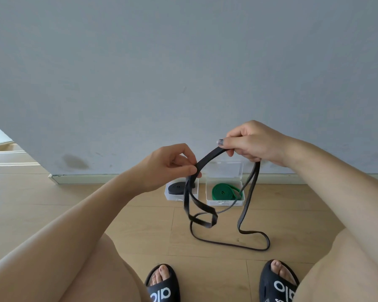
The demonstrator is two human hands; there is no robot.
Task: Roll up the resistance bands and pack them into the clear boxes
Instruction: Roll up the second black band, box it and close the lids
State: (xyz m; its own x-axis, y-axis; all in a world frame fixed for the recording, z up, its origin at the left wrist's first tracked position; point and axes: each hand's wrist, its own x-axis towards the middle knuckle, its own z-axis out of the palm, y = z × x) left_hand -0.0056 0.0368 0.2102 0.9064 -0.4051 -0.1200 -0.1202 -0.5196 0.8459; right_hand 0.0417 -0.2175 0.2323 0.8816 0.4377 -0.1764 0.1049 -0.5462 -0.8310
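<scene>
A long black resistance band point(242, 216) hangs unrolled between my hands, its loops trailing onto the wooden floor. My left hand point(170, 164) pinches one part of it between thumb and fingers. My right hand point(251, 142) grips another part, higher and to the right. Behind the band, by the wall, stand two clear boxes. The left box point(172, 197) holds a rolled black band point(176, 188). The right box point(225, 201) holds a loosely rolled green band point(222, 191), and its lid point(225, 168) stands open against the wall.
A grey wall point(183, 73) with a pale skirting board point(118, 178) runs right behind the boxes. My feet in black slippers point(162, 284) stand on the floor at the bottom, with my knees at both sides. A doorway edge point(0, 149) shows at the far left.
</scene>
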